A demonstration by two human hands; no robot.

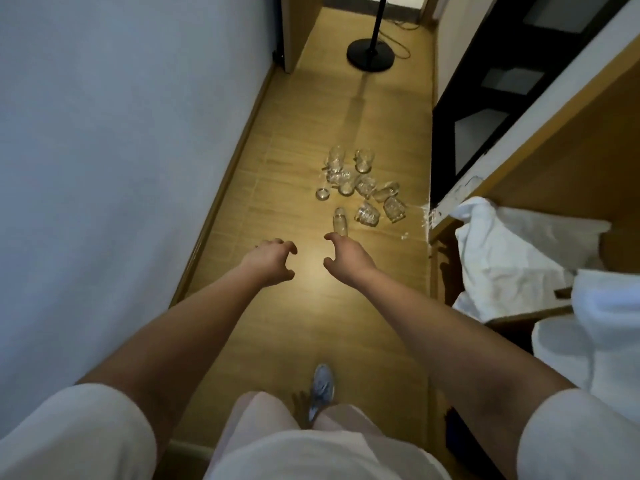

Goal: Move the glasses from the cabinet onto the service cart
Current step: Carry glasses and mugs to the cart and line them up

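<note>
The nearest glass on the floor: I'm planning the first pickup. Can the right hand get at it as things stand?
Probably yes. The right hand holds nothing, and only bare floor lies between it and the nearest glass. Reaching it likely means bending down.

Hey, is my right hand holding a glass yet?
No, it is empty. The right hand curls its fingers loosely round nothing, and the nearest glass sits on the floor just beyond it.
</note>
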